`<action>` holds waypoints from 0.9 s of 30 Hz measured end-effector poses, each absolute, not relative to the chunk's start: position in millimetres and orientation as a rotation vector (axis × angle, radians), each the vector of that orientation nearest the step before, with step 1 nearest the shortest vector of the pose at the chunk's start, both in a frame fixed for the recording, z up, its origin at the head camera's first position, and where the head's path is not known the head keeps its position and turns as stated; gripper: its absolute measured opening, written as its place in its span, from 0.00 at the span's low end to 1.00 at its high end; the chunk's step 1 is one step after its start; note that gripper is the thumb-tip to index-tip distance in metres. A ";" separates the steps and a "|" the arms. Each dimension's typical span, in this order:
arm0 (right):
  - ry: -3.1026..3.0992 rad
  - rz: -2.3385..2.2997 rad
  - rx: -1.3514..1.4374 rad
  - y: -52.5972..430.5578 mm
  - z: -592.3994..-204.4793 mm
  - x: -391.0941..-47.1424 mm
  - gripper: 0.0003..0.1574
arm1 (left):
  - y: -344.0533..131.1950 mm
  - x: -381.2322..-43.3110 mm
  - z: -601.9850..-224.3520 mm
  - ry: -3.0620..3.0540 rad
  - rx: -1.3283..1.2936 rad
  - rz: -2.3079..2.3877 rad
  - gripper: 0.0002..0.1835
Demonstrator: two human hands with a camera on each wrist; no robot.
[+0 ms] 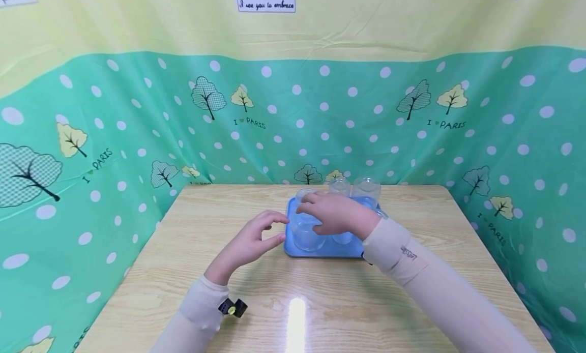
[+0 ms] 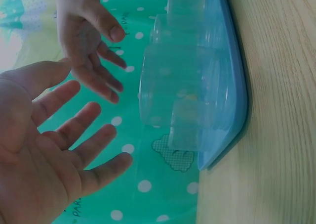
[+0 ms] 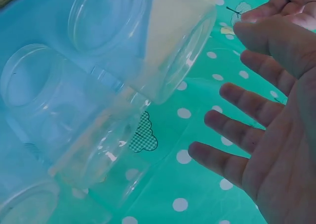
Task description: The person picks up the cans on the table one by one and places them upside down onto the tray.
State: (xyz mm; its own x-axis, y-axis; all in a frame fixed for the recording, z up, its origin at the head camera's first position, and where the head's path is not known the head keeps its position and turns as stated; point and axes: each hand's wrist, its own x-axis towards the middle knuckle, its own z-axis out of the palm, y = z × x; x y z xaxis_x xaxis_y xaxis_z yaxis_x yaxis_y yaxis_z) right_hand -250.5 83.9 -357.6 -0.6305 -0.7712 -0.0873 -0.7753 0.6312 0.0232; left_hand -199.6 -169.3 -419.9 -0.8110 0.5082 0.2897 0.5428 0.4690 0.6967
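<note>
Several clear plastic jars stand on a blue tray. My right hand is over the tray, fingers loosely spread and holding nothing. It hides part of the jars behind it in the head view. Beneath its fingers, toward the tray's left front, is a large jar. In the right wrist view, a jar stands apart from that hand's fingertips. Just left of the tray, my left hand hovers with thumb and fingers apart and nothing between them. The left wrist view shows its palm turned up, clear of the nearest jar.
Two jars, one near the middle and another to its right, stand at the tray's back. The tray lies on a light wooden table. A green and yellow printed curtain hangs behind and at both sides.
</note>
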 end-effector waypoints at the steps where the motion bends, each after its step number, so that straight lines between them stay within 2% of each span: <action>1: 2.790 0.081 -1.327 86.1 -358.6 -249.9 0.34 | -169.3 -199.4 -419.8 -2.653 -0.967 -1.268 0.18; 6: 2.877 0.067 -1.381 97.7 -364.7 -247.4 0.31 | -168.8 -198.8 -417.9 -2.647 -1.007 -1.202 0.19; 27: 3.069 -0.081 -1.485 134.2 -385.0 -233.7 0.30 | -159.8 -197.4 -427.4 -2.651 -0.865 -1.128 0.19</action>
State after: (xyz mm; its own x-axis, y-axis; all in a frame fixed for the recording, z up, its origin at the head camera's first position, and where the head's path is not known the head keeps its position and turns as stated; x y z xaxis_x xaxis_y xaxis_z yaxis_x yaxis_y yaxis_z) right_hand -233.7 134.2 -385.0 -0.5915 -0.7635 0.2593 -0.7762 0.6262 0.0734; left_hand -197.4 -159.8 -427.4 -0.8265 0.4548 0.3317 0.5543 0.5554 0.6199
